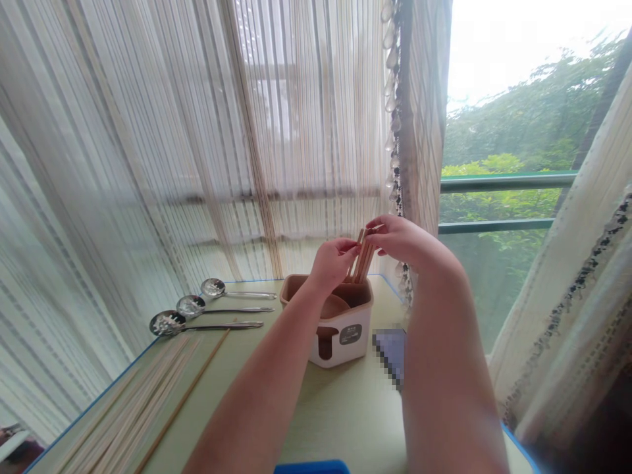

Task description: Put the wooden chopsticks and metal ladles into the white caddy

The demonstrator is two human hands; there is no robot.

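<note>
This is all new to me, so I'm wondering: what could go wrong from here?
The slim brown wooden sticks might slip apart, as the left hand and right hand are only near their tops, above the brown-and-white box-shaped holder. The three silver metal slotted ladles could get bumped off, since their bowls lie near the edge of the pale green table.

Head camera: from the wearer's head, we look forward and down.
Table (355, 415): close below us, six o'clock.
Curtain (172, 131): beyond it, ten o'clock.
Window (484, 289): also beyond, two o'clock.
Left hand (332, 263), right hand (395, 238): near, mid-view.
</note>
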